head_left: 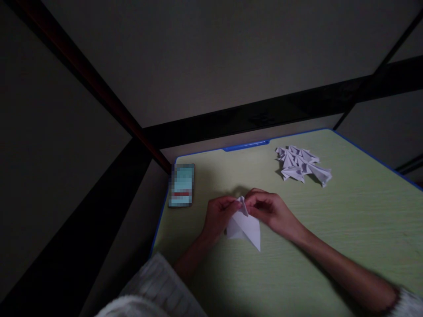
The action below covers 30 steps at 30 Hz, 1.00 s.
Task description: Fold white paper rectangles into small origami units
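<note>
A partly folded piece of white paper [246, 226] is held just above the pale green table [346, 229]. My left hand [220, 215] pinches its upper tip from the left, fingers closed. From the right, my right hand [272, 211] pinches the same tip, fingers curled. The paper's pointed lower end hangs toward the table's near side.
A pile of several folded white paper pieces [302, 165] lies at the table's far right. A blurred card or phone [181, 185] rests at the far left corner. The table has a blue rim [246, 144]; dark walls and beams surround it.
</note>
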Tool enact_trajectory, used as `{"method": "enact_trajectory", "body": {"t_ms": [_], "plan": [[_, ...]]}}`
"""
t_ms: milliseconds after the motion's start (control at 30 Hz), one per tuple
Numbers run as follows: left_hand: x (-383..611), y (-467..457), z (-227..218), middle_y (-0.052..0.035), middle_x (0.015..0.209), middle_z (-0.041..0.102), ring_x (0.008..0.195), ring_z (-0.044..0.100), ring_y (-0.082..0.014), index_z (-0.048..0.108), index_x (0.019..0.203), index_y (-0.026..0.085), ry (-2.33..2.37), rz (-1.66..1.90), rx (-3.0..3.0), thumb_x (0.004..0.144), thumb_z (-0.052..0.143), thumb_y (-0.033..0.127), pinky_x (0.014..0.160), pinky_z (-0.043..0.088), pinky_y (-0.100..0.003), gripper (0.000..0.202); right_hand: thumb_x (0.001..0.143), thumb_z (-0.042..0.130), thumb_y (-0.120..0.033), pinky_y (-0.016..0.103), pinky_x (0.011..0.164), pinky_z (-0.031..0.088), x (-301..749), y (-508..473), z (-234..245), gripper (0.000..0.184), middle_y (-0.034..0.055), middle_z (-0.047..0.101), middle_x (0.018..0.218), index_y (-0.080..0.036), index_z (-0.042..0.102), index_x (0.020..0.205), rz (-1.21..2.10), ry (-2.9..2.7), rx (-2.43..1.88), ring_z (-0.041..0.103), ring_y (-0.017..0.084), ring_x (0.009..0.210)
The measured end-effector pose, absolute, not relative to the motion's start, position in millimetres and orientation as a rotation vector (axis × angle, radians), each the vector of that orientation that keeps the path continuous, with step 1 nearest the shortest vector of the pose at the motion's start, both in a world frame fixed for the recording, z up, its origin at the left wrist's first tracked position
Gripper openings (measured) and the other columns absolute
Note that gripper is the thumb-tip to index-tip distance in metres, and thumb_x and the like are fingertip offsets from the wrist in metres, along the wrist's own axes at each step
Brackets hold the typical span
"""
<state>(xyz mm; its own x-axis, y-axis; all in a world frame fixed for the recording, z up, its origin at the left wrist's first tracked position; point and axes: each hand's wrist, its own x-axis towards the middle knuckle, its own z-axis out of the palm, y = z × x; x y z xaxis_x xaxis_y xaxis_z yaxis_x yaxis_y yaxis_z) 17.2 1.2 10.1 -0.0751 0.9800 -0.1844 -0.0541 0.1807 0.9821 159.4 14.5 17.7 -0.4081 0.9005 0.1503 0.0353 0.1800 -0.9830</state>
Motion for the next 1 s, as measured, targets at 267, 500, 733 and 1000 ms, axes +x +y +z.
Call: {"method": "enact_trajectory", "body": {"t_ms": [267, 500, 733, 1000], "plan": [[18, -1, 10, 0.0008, 0.047, 0.059, 0.041, 0.046, -0.0071, 0.064, 0.059, 0.010, 1.386, 1.100, 1.070, 0.054, 0.065, 0.022, 0.038, 0.029, -0.016, 0.013, 0.065, 0.058, -0.026, 0.024, 0.054, 0.037, 162, 19, 15, 0.015, 0.0006, 0.052, 0.061, -0.013, 0.059, 0.057, 1.457, -1.550, -0.998, 0.048, 0.012, 0.059], [20, -3, 11, -0.0008, 0.049, 0.060, 0.043, 0.048, -0.0083, 0.064, 0.058, 0.010, 1.367, 1.065, 1.147, 0.057, 0.063, 0.023, 0.040, 0.032, -0.017, 0.013, 0.056, 0.064, -0.021, 0.023, 0.050, 0.036, 159, 19, 15, 0.011, -0.0020, 0.055, 0.053, -0.014, 0.057, 0.055, 1.576, -1.324, -1.077, 0.047, 0.009, 0.049], [22, -6, 13, -0.0011, 0.050, 0.061, 0.044, 0.049, -0.0090, 0.064, 0.058, 0.010, 1.367, 1.033, 1.184, 0.056, 0.062, 0.022, 0.041, 0.034, -0.017, 0.012, 0.058, 0.061, -0.019, 0.024, 0.057, 0.038, 156, 17, 11, 0.007, -0.0001, 0.057, 0.062, -0.014, 0.058, 0.054, 1.537, -1.278, -1.062, 0.050, 0.011, 0.059], [21, -4, 12, -0.0008, 0.050, 0.062, 0.043, 0.050, -0.0089, 0.064, 0.058, 0.011, 1.398, 1.128, 1.081, 0.055, 0.063, 0.019, 0.040, 0.033, -0.017, 0.009, 0.060, 0.063, -0.025, 0.022, 0.052, 0.033, 155, 16, 7, 0.011, -0.0016, 0.057, 0.058, -0.014, 0.061, 0.058, 1.758, -1.132, -1.022, 0.046, 0.008, 0.052]]}}
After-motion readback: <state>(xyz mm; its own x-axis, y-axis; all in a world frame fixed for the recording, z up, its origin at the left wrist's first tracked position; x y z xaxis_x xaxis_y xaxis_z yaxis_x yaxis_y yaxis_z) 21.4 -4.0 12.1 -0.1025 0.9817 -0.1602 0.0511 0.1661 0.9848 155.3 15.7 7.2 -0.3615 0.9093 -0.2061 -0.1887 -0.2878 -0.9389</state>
